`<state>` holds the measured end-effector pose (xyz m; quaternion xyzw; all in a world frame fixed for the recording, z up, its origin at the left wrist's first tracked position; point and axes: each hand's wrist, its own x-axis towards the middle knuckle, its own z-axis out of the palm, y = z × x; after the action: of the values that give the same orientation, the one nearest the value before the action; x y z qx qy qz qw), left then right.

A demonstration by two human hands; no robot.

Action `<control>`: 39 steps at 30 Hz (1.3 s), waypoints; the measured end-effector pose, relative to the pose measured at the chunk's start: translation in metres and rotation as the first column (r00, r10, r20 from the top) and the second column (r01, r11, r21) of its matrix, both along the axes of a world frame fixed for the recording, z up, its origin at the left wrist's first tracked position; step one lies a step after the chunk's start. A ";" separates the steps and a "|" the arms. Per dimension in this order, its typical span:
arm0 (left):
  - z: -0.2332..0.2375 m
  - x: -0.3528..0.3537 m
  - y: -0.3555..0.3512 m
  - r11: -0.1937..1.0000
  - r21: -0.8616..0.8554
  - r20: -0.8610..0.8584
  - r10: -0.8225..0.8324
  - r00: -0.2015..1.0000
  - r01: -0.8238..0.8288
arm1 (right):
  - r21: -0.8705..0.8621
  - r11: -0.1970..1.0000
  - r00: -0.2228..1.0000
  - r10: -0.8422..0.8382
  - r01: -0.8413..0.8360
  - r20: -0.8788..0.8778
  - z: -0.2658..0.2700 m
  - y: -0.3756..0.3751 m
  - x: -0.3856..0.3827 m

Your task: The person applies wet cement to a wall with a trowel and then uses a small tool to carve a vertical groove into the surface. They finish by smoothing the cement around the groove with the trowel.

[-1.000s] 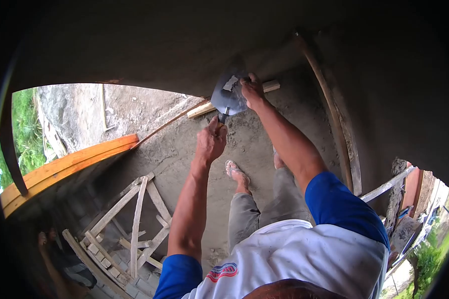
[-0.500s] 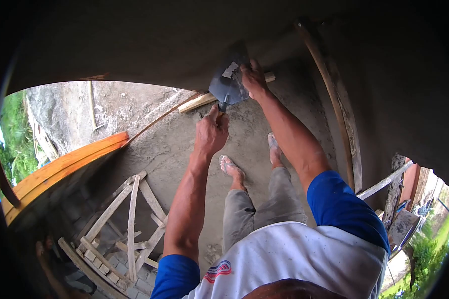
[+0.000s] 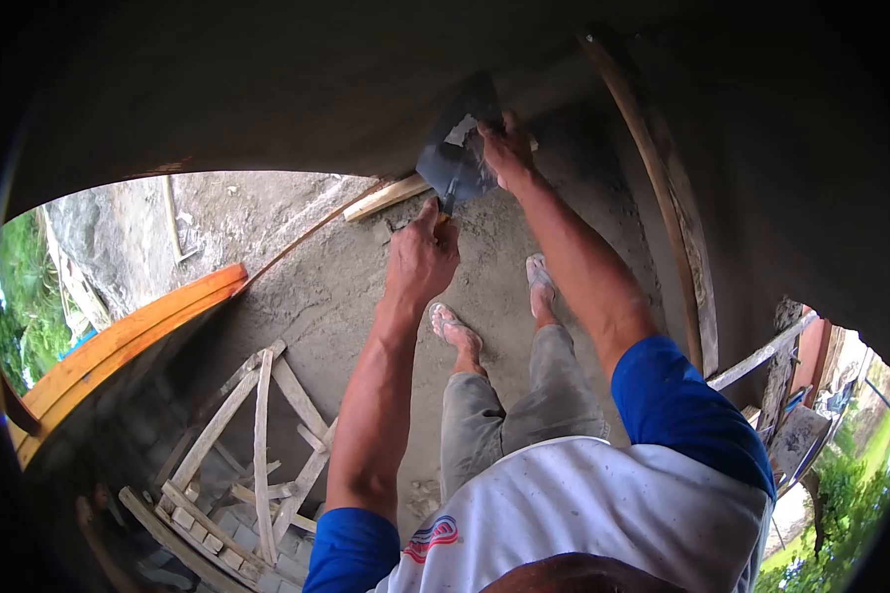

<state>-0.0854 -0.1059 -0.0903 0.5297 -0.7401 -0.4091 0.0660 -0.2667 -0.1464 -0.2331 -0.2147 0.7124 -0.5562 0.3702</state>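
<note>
My left hand (image 3: 422, 259) is closed around the handle of a trowel (image 3: 455, 168), below its wide grey blade. The blade points up and away from me, close under the dark surface overhead, with a pale patch on its face. My right hand (image 3: 508, 156) is at the blade's right edge, fingers bent over it; the far side of this grip is hidden. Behind the trowel a wooden batten (image 3: 386, 198) lies on the ground, partly covered by the blade.
A dark smooth surface (image 3: 267, 109) curves across the top. Bent poles (image 3: 653, 168) stand at the right. A wooden frame (image 3: 262, 435) is at lower left, beneath an orange board (image 3: 133, 346). Another person's arm (image 3: 94, 529) shows dimly there. My feet (image 3: 455, 326) are on rough grey ground (image 3: 336, 296).
The trowel and my right hand have shifted slightly, with the blade a little more tilted. My left hand keeps its grip. The whole view has also moved slightly.
</note>
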 end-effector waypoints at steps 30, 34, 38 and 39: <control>-0.022 -0.003 0.009 0.972 0.204 -0.245 0.169 0.955 -0.120 | 0.115 0.991 0.957 0.099 -0.070 -0.273 0.011 -0.012 -0.017; -0.023 0.001 0.010 0.973 0.195 -0.272 0.177 0.946 -0.127 | 0.161 0.984 0.946 0.125 -0.079 -0.298 0.015 -0.014 -0.012; -0.024 0.012 0.011 0.967 0.211 -0.213 0.190 0.958 -0.145 | 0.112 0.989 0.962 0.126 -0.101 -0.244 0.009 -0.013 -0.001; -0.026 0.014 0.012 0.971 0.191 -0.222 0.187 0.957 -0.145 | 0.100 0.990 0.959 0.118 -0.095 -0.259 0.007 -0.015 0.000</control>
<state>-0.0715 -0.0940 -0.1164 0.5408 -0.6413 -0.5253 0.1423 -0.2668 -0.1610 -0.2260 -0.3089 0.7662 -0.4703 0.3104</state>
